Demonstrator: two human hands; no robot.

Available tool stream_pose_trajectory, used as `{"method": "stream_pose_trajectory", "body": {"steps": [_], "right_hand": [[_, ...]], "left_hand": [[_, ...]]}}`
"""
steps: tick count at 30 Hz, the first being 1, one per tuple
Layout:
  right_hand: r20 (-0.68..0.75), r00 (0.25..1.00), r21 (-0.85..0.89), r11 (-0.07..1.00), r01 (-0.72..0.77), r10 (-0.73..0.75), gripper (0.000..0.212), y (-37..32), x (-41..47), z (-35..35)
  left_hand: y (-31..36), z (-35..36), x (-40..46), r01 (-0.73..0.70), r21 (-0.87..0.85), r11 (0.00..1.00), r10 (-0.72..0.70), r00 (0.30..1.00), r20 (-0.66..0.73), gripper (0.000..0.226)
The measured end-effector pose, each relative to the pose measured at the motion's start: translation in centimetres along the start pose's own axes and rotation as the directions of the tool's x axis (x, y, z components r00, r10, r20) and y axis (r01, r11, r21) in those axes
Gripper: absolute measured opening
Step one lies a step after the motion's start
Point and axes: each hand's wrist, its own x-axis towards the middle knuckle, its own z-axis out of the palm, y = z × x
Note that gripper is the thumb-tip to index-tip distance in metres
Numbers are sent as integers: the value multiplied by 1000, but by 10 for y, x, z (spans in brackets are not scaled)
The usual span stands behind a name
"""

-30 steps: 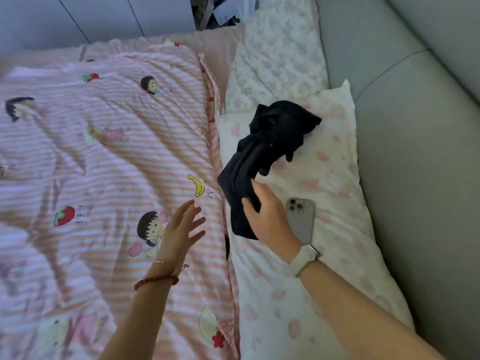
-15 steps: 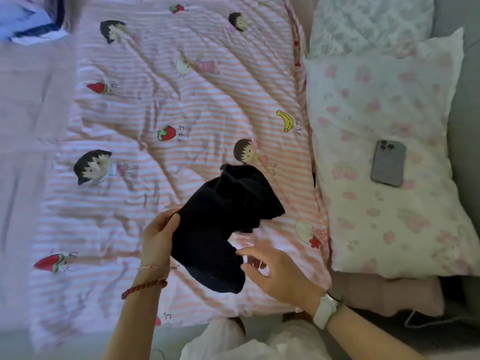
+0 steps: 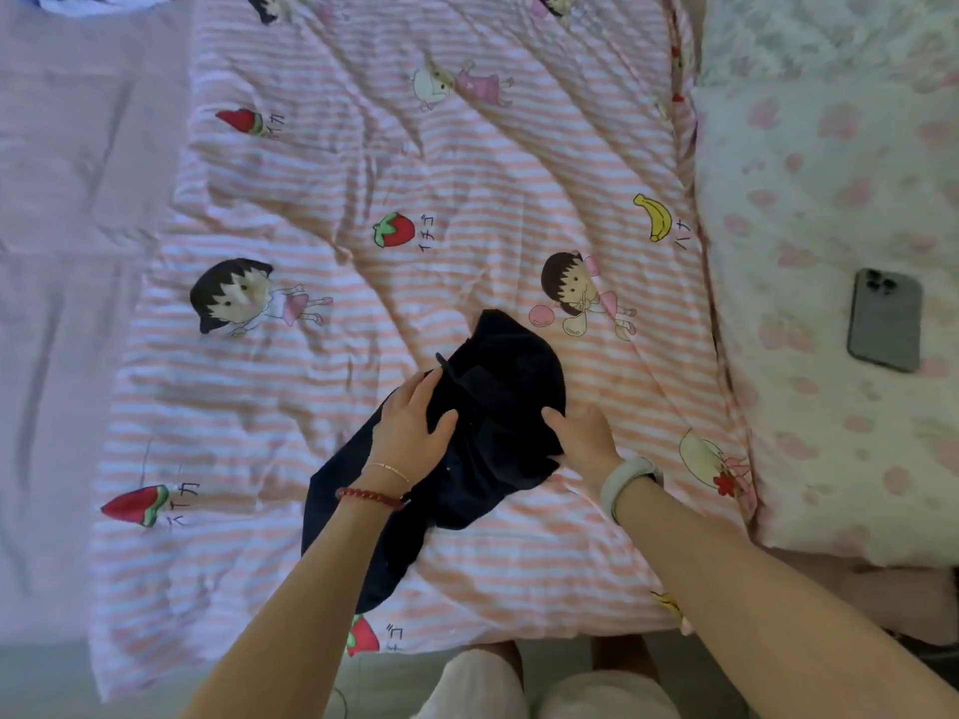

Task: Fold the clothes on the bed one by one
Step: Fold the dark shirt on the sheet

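Lying crumpled on the striped quilt (image 3: pixel 363 313), the black garment (image 3: pixel 498 407) is being pressed by the left hand (image 3: pixel 410 428), fingers flat; the right hand (image 3: pixel 586 438) is apparently gripping its edge, phone (image 3: pixel 885 319) well apart on the pillow (image 3: pixel 830 459).

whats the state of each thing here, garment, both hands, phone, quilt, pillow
black garment: bunched, unfolded, lying on the quilt
left hand: resting flat on the garment, fingers straight
right hand: holding the garment's right edge
phone: face down on the pillow
quilt: spread out, wrinkled
pillow: lying flat beside the quilt

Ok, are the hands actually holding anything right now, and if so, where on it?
Both are on the dark garment. The left hand rests flat on its left-middle part; the right hand grips its right edge. Neither touches the phone.
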Motion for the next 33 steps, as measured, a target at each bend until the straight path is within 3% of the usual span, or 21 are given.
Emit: {"method": "stream_pose_trajectory", "body": {"steps": [2, 4, 6, 8, 9, 11, 13, 14, 16, 19, 21, 23, 25, 27, 28, 30, 33], "right_hand": [[16, 999, -81, 996, -35, 37, 22, -5, 3, 3], [-8, 993, -233, 966, 115, -120, 26, -13, -1, -1], [10, 927, -419, 840, 344, -374, 28, -25, -11, -14], [167, 850, -467, 719, 514, -499, 13, -38, -25, -32], [246, 819, -476, 671, 568, -519, 14, -45, -33, -40], [354, 747, -527, 540, 657, -564, 16, -59, -47, -54], [404, 643, -574, 367, 732, -651, 30, -74, -59, -64], [399, 618, -580, 335, 742, -677, 35, -81, -65, -70], [323, 631, -544, 407, 734, -705, 31, -88, -72, -86], [221, 697, -464, 555, 691, -682, 27, -92, -76, -114], [176, 711, -392, 614, 685, -681, 34, -92, -81, -129], [193, 705, -357, 620, 699, -683, 39, -92, -89, -137], [248, 694, -336, 612, 716, -676, 36, -89, -96, -140], [287, 672, -309, 598, 739, -682, 35, -86, -108, -142], [301, 657, -290, 590, 754, -692, 36, -85, -115, -145], [325, 629, -261, 572, 778, -707, 37, -84, -130, -154], [299, 608, -231, 563, 794, -735, 36, -80, -151, -181]], "left_hand": [[2, 0, 15, 72, -108, 992, -63, 995, 81, 52], [9, -6, 26, 172, -180, 969, -154, 982, 111, 42], [21, -17, 37, 171, -52, 984, -171, 985, 11, 37], [35, -30, 50, 25, 139, 990, -13, 996, -87, 45], [45, -36, 57, -103, 153, 983, 112, 993, -46, 56], [76, -48, 69, -331, -20, 943, 329, 925, 188, 70], [106, -54, 76, -329, -201, 923, 385, 811, 440, 66], [117, -56, 78, -312, -225, 923, 384, 757, 528, 61], [132, -59, 80, -335, -166, 928, 360, 683, 636, 41], [135, -65, 72, -370, -57, 927, 316, 691, 650, 20], [129, -63, 60, -420, 52, 906, 316, 753, 577, 27], [125, -56, 45, -498, 133, 857, 413, 818, 401, 34], [127, -45, 30, -553, 205, 807, 491, 823, 287, 54], [136, -32, 17, -543, 238, 805, 471, 829, 301, 83], [143, -25, 10, -531, 232, 815, 455, 835, 311, 87], [154, -10, -3, -515, 194, 835, 463, 848, 258, 71], [168, -4, -23, -546, 157, 823, 539, 838, 87, 29]]}}
